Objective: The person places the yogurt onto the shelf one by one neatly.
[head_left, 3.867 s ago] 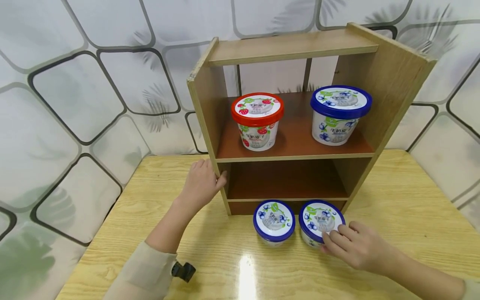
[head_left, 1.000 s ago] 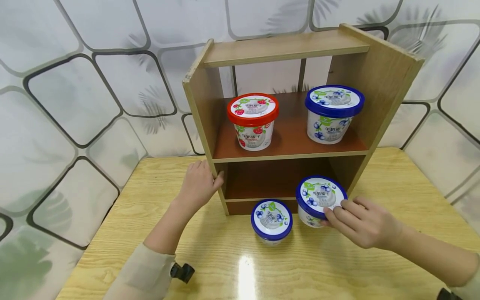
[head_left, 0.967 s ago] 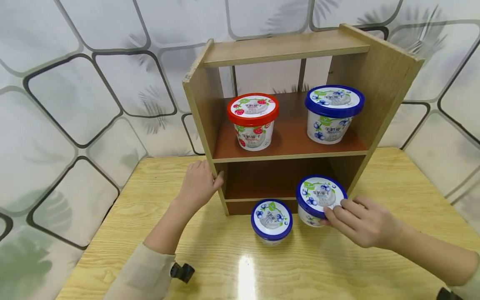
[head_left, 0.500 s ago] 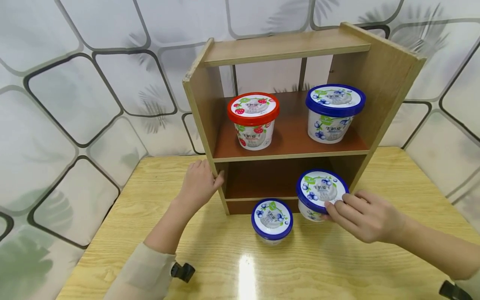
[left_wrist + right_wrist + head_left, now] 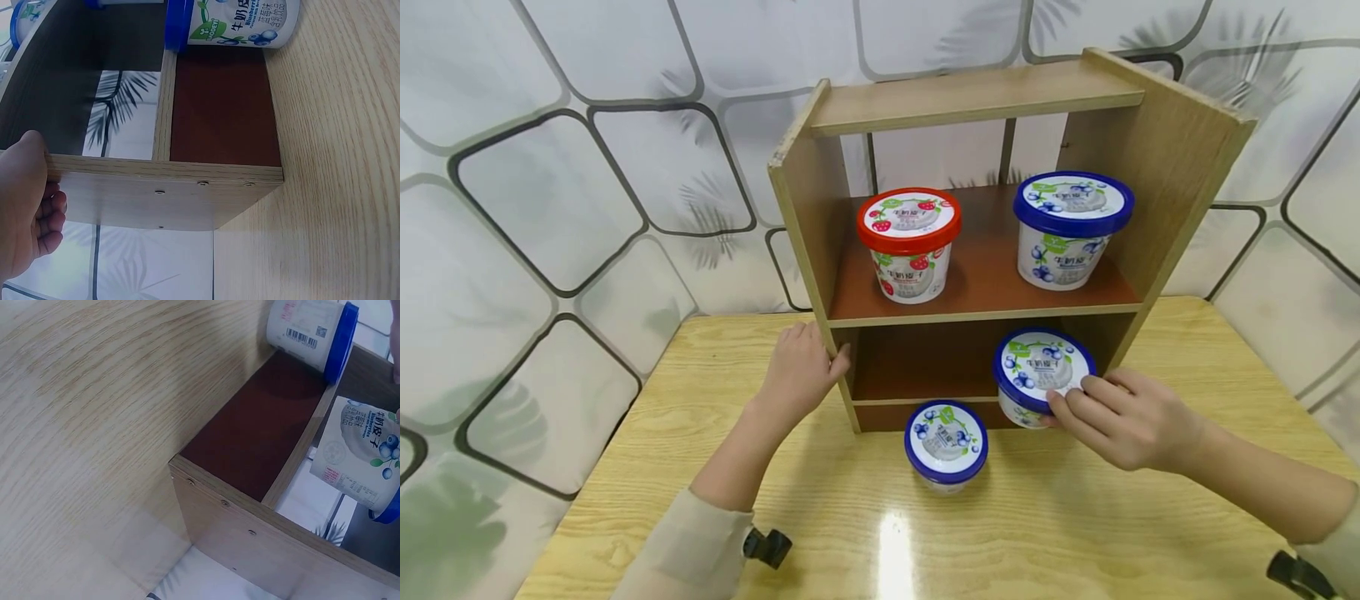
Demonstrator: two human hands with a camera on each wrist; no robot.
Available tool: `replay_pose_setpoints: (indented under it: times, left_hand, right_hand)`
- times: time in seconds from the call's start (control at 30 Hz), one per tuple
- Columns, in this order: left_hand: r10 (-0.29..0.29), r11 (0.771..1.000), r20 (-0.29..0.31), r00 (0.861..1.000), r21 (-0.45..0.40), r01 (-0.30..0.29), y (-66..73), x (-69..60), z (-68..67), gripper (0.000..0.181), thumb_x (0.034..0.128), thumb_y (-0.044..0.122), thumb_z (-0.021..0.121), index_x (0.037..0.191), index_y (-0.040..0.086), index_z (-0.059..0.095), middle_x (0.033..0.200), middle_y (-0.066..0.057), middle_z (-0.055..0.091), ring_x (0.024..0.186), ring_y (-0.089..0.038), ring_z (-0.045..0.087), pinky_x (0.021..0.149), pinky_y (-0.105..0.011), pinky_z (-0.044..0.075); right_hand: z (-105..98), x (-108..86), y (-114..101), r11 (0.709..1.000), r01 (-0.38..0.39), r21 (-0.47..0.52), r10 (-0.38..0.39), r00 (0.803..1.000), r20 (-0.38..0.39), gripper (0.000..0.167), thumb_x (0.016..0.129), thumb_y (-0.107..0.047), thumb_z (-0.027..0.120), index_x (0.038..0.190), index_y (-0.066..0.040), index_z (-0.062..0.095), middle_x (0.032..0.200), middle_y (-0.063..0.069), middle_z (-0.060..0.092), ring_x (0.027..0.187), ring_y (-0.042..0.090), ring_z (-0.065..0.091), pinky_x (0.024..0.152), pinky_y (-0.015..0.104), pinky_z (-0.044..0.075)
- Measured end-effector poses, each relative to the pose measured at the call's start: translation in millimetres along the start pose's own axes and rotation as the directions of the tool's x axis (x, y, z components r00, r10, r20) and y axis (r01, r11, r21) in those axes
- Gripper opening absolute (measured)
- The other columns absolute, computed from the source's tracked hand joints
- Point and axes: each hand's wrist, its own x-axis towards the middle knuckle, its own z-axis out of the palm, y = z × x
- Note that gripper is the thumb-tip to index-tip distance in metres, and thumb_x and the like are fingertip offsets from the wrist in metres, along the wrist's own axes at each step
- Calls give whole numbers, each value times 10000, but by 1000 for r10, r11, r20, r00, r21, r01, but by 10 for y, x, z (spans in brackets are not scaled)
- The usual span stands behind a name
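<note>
My right hand (image 5: pixel 1127 421) pinches the rim of a blue-lidded blueberry yogurt tub (image 5: pixel 1043 371), fingers on the lid's right side. In the right wrist view this tub (image 5: pixel 359 450) hangs off the table in front of the lower compartment, with only a bit of the hand at the frame's edge. My left hand (image 5: pixel 801 371) grips the left side panel of a small wooden shelf (image 5: pixel 985 316), thumb on the inner face, fingers outside. The left wrist view shows those curled fingers (image 5: pixel 52 222) against the panel. A second blueberry tub (image 5: pixel 946 443) stands on the table before the shelf.
On the upper shelf board stand a red-lidded strawberry tub (image 5: pixel 910 246) at left and another blue-lidded tub (image 5: pixel 1071 233) at right. The shelf's bottom board edge (image 5: pixel 917 402) runs behind the tub on the table (image 5: pixel 820 508). A patterned wall covering (image 5: pixel 625 167) rises behind.
My right hand has taken the right blueberry tub off the table and raised it to the lower compartment's front. The left hand keeps its grip on the panel; the other tubs stay put.
</note>
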Motion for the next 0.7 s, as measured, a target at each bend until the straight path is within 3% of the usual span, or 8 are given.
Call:
replay_pose_setpoints:
  times: [0.7]
  left_hand:
    - [32,999,-45,998,18,-31,-23,-10,32,234,865,239,570,765,47,482,673,-80,498,719,-294,528,712,-416,426]
  right_hand:
    - [116,-133,78,997,-17,-77,14,999,-42,333,971,-182,504,746,9,660,598,74,572,453,211,470,366,305,357]
